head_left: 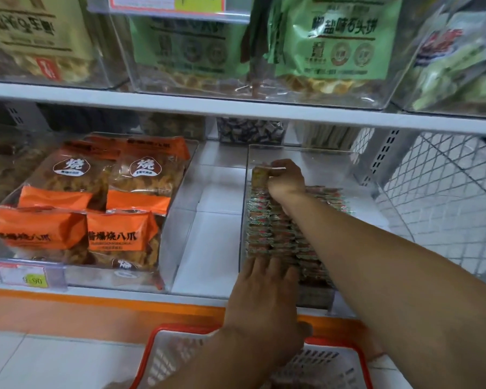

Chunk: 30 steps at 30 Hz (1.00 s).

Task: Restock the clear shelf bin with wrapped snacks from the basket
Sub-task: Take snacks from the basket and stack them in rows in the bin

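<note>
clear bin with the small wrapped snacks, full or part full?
Part full. Wrapped snacks stand in rows along the left side of the clear bin; its right side and back are bare. The right hand holds some at the row's far end.

Orange-and-clear snack bags [79,209] with dark lettering, green pouches [328,37] above, red-and-green wrapped snacks [267,231], red-rimmed white basket [334,360].

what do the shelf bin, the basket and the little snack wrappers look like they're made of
Shelf bin: clear rigid plastic, probably acrylic; the shelf shows through its glossy walls.
Basket: moulded plastic, red rim with a white slotted wall.
Snack wrappers: thin glossy plastic film, printed red and green, with crimped edges.
</note>
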Tool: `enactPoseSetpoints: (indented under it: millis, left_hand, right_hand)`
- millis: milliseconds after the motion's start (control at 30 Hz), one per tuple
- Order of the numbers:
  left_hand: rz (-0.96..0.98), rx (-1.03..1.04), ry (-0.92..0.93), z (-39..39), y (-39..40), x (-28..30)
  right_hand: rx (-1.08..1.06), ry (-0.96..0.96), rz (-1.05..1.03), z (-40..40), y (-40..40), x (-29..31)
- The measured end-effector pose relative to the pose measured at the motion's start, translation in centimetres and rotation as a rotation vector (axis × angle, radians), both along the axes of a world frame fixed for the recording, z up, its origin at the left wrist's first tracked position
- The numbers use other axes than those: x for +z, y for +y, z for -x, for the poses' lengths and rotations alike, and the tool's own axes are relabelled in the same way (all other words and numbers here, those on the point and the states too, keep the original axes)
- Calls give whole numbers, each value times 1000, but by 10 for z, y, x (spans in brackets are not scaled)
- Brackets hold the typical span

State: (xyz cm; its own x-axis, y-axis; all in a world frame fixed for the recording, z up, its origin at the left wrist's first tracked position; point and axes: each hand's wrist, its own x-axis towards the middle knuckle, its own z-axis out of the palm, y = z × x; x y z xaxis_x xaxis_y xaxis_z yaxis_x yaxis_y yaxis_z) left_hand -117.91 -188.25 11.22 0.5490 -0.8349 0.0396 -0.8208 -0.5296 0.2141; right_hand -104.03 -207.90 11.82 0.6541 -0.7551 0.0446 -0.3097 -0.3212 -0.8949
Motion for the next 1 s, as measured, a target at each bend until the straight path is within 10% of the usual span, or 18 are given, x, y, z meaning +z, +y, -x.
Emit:
enactPoseSetpoints:
  millis: [500,700,867,1000]
  left_hand:
    - [88,-32,77,3,6,4]
    - [593,-178,-60,16,26,6]
    - [-119,-208,250,38,61,-63]
    - [-774,-118,640,57,116,-164]
  right_hand:
    - [14,157,176,11,4,14]
    - [-119,-364,74,68,53,60]
    - [375,-921,446,172,153,27]
    - [742,-327,542,245,192,-95]
